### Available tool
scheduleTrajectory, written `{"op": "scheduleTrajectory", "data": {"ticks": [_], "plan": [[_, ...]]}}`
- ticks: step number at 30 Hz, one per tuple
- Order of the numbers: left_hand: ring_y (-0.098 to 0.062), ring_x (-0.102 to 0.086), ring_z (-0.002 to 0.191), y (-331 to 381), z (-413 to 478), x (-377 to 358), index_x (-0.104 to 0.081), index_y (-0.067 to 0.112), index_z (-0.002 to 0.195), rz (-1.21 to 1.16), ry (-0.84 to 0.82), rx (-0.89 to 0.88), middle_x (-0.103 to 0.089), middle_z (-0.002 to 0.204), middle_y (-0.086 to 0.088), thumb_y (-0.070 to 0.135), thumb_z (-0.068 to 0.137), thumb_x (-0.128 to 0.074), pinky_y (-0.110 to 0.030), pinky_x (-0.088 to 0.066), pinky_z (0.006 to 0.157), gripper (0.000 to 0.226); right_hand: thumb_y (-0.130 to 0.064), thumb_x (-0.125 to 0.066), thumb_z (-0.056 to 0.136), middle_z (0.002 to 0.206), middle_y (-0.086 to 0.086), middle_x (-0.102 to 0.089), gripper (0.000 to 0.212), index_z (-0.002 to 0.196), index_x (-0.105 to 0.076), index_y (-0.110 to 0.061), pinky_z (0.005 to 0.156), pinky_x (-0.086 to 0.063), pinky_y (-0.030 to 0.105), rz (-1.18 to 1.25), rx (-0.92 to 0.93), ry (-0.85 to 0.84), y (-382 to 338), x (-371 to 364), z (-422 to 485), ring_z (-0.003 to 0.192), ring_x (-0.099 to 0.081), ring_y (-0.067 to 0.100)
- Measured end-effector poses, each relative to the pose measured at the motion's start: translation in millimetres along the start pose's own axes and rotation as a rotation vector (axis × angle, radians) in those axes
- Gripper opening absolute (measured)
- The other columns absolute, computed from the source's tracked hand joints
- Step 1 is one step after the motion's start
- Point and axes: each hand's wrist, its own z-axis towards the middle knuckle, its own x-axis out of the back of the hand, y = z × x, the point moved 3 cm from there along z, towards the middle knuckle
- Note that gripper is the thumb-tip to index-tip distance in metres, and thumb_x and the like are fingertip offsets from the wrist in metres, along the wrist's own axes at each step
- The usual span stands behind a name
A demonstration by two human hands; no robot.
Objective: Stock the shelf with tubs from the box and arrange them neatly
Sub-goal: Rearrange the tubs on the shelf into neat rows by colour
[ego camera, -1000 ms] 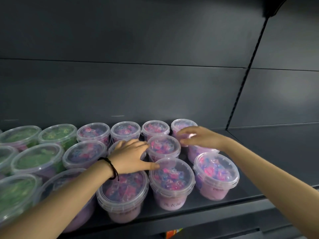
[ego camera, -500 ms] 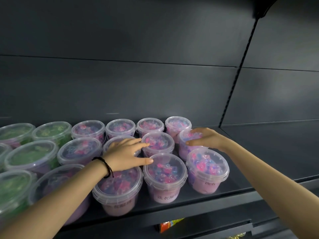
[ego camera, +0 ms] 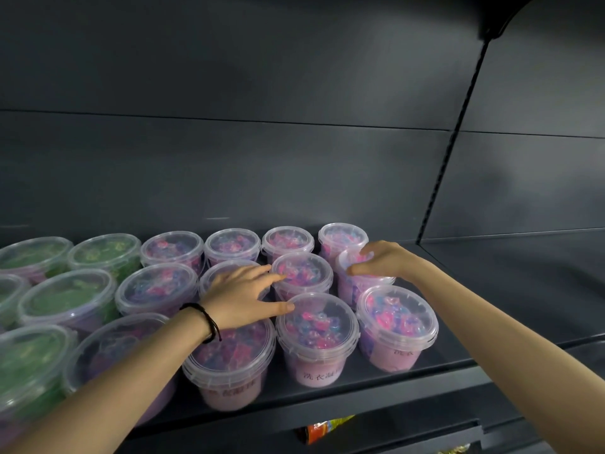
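Curled over the lid of the second-row end tub (ego camera: pixel 356 291), my right hand (ego camera: pixel 383 260) grips its rim. My left hand (ego camera: pixel 239 293) lies flat, fingers spread, on a neighbouring tub (ego camera: pixel 226 268). Within the last second my right hand has drawn back off the rear corner tub (ego camera: pixel 342 237), so squaring row 2 looks like the job now. Round, tapered tubs of translucent plastic, with clear rimmed lids over glossy pink-and-blue pieces, stand 3 deep on the matte dark shelf (ego camera: pixel 484 290) beside green tubs (ego camera: pixel 101 253).
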Motion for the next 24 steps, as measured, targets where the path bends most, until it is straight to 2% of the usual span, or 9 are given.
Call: {"op": "scheduleTrajectory", "data": {"ticks": [2,6,10,13,15,17,18,21,24], "plan": [[-0.011,-0.008,0.146,0,0,0,-0.021,0.05,0.145,-0.003,-0.007,-0.001,-0.011,0.158,0.015,0.1,0.046,-0.009,-0.045,-0.008,0.117,0.111,-0.053,-0.064,0.065,0.113,-0.006,-0.052,0.033,0.091,-0.06,-0.033,0.083,-0.045,0.027,0.053,0.013,-0.034,4,3,-2,0.105,-0.051,0.018],[-0.011,-0.006,0.146,2,-3,1,-0.021,0.05,0.144,-0.025,-0.013,0.005,-0.011,0.159,0.015,0.097,0.051,-0.017,-0.045,-0.005,0.115,0.105,-0.022,-0.061,0.081,0.131,-0.009,-0.04,0.048,0.128,-0.059,-0.033,0.099,-0.033,0.023,0.084,0.048,-0.143,14,15,-10,0.127,-0.04,0.016],[-0.011,-0.005,0.146,2,-2,1,-0.021,0.049,0.145,-0.031,-0.013,-0.003,-0.01,0.159,0.015,0.1,0.039,-0.007,-0.046,-0.005,0.115,0.118,-0.002,-0.059,0.083,0.141,-0.009,-0.041,0.05,0.126,-0.062,-0.029,0.098,-0.032,0.016,0.188,0.15,-0.266,12,19,-20,0.13,-0.038,0.009],[-0.011,-0.005,0.146,2,-2,0,-0.021,0.049,0.145,-0.036,-0.018,-0.005,-0.01,0.159,0.015,0.102,0.04,-0.012,-0.046,-0.004,0.115,0.117,-0.015,-0.067,0.085,0.135,-0.014,-0.045,0.033,0.116,-0.068,-0.027,0.084,-0.039,0.006,0.264,0.182,-0.249,7,12,-21,0.123,-0.045,0.004],[-0.011,-0.005,0.146,2,-2,0,-0.022,0.049,0.144,-0.03,-0.015,-0.002,-0.01,0.159,0.015,0.099,0.048,-0.014,-0.046,-0.004,0.115,0.109,-0.041,-0.076,0.075,0.134,-0.013,-0.046,0.04,0.113,-0.065,-0.037,0.098,-0.04,0.022,0.238,0.177,-0.103,4,7,-16,0.13,-0.043,0.012],[-0.011,-0.005,0.146,2,-2,0,-0.022,0.049,0.145,-0.031,-0.011,0.004,-0.01,0.159,0.015,0.096,0.059,-0.023,-0.046,-0.003,0.115,0.098,-0.064,-0.074,0.064,0.14,-0.007,-0.04,0.066,0.123,-0.054,-0.043,0.11,-0.033,0.041,0.075,0.069,0.063,6,4,-9,0.135,-0.037,0.023],[-0.012,-0.005,0.146,2,-2,0,-0.022,0.049,0.145,-0.034,-0.011,0.002,-0.01,0.159,0.015,0.096,0.058,-0.022,-0.046,-0.004,0.115,0.099,-0.069,-0.072,0.063,0.142,-0.003,-0.036,0.076,0.13,-0.049,-0.043,0.112,-0.03,0.045,0.021,0.0,0.09,6,2,-6,0.135,-0.034,0.028],[-0.012,-0.005,0.146,1,-2,-2,-0.021,0.05,0.144,-0.037,-0.015,-0.007,-0.01,0.159,0.015,0.1,0.045,-0.013,-0.047,-0.004,0.115,0.112,-0.072,-0.07,0.06,0.138,0.002,-0.035,0.076,0.126,-0.051,-0.04,0.108,-0.036,0.043,0.041,-0.051,0.001,5,-5,0,0.134,-0.035,0.031],[-0.012,-0.005,0.146,2,-2,-1,-0.021,0.049,0.145,-0.045,-0.009,0.005,-0.01,0.159,0.015,0.095,0.055,-0.019,-0.047,-0.003,0.115,0.101,-0.054,-0.074,0.07,0.143,-0.001,-0.033,0.067,0.13,-0.053,-0.034,0.103,-0.041,0.035,0.117,0.034,-0.065,3,-3,0,0.134,-0.037,0.022]]}}
